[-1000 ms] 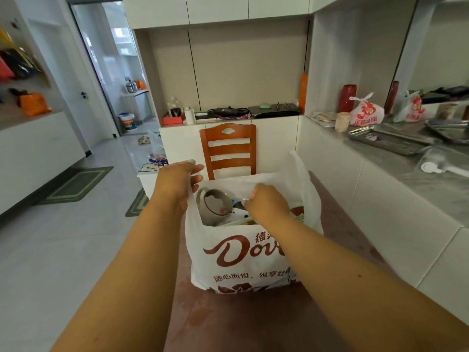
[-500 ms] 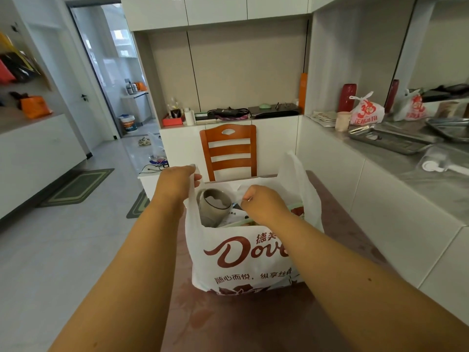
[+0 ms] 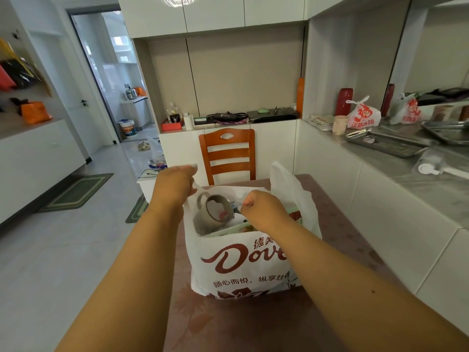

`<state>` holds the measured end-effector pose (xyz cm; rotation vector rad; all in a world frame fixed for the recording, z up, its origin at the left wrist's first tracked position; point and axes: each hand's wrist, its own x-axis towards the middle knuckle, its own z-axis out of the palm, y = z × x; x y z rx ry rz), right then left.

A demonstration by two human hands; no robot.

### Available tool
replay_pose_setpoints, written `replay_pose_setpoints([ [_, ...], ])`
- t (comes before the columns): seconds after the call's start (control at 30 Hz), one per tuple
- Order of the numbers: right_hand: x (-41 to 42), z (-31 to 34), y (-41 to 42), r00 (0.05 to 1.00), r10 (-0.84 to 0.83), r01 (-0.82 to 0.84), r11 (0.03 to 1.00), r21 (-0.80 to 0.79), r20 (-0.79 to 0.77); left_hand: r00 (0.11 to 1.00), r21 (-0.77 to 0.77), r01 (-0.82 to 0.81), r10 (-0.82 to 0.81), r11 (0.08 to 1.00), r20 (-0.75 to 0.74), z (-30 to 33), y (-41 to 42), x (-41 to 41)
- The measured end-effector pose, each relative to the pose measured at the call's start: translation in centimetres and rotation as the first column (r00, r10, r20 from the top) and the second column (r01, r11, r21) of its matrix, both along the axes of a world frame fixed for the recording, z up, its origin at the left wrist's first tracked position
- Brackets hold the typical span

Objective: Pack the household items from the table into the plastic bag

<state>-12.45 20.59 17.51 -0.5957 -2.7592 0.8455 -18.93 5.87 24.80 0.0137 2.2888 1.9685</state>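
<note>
A white plastic bag (image 3: 243, 262) with brown "Dove" lettering stands open on the reddish-brown table (image 3: 228, 323). Inside it lies a grey mug (image 3: 210, 214) on its side, with other items partly hidden under my right hand. My left hand (image 3: 175, 185) grips the bag's left handle at the rim. My right hand (image 3: 264, 210) is inside the bag's mouth with its fingers closed; what it holds is hidden. The bag's right handle (image 3: 286, 184) stands up free.
A wooden chair (image 3: 227, 153) stands at the table's far end. A grey counter (image 3: 418, 168) along the right carries metal trays (image 3: 385, 144), a cup and a red-printed bag (image 3: 363, 114). Tiled floor with green mats (image 3: 76, 191) lies to the left.
My left hand has closed on the bag's left handle and lifted it slightly. My right hand has stayed inside the bag's mouth, shifting a little.
</note>
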Motion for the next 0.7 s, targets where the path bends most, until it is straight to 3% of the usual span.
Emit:
replay_pose_setpoints([
  [0.13,-0.7,-0.3,-0.1,0.999,-0.029,0.028,0.998,-0.054,-0.022,0.989,-0.018,0.066,-0.068,0.998,-0.132,-0.1,-0.5,-1.0],
  [0.3,-0.8,-0.4,-0.1,1.0,-0.011,0.011,0.999,-0.033,0.0,0.995,-0.004,0.089,-0.089,0.996,-0.044,-1.6,-0.7,-1.5],
  [0.7,-1.3,-0.7,-0.1,1.0,-0.003,0.003,1.0,-0.007,0.015,0.993,-0.083,-0.006,-0.004,0.997,-0.122,-2.6,-0.5,-2.7],
])
